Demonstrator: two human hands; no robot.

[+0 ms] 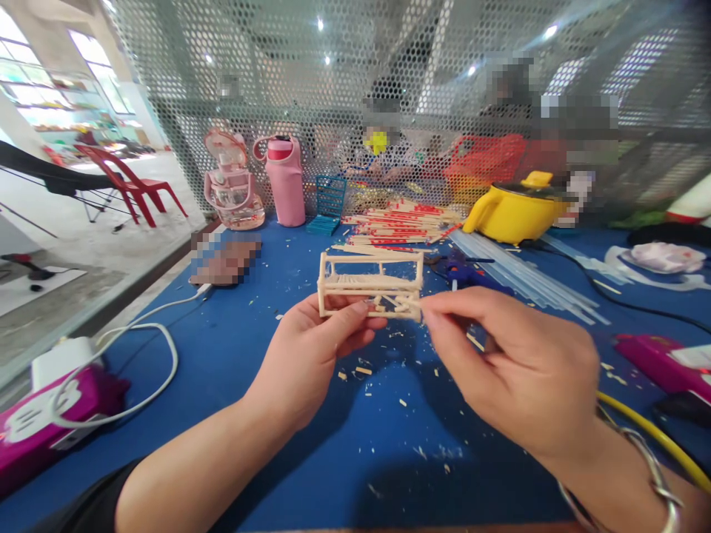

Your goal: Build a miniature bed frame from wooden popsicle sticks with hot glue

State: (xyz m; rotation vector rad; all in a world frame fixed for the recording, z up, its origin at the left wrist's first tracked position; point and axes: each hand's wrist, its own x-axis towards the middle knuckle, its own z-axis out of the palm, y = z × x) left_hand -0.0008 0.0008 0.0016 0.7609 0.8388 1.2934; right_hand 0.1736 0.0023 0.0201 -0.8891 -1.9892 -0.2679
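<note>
My left hand [316, 340] grips a small frame of pale wooden sticks [371, 280] from below, its thumb on the near side. The frame is box-shaped, with open sides and thin glue-like strands inside. My right hand [505, 355] is at the frame's right end, thumb and index finger pinched together at a small pale piece of stick [408, 303]. Whether that piece is joined to the frame I cannot tell. Behind the frame a blue glue gun [469, 270] lies on its side, partly hidden by my right hand.
A pile of red-tipped sticks [400, 222] and clear glue sticks [527, 277] lie behind. A yellow pot [516, 211], pink bottle [286, 181] and clear bottle [236, 196] stand along the perforated screen [278, 81]. Purple power strips [72, 414] sit at both sides; wood scraps [364, 370] litter the blue table [311, 459].
</note>
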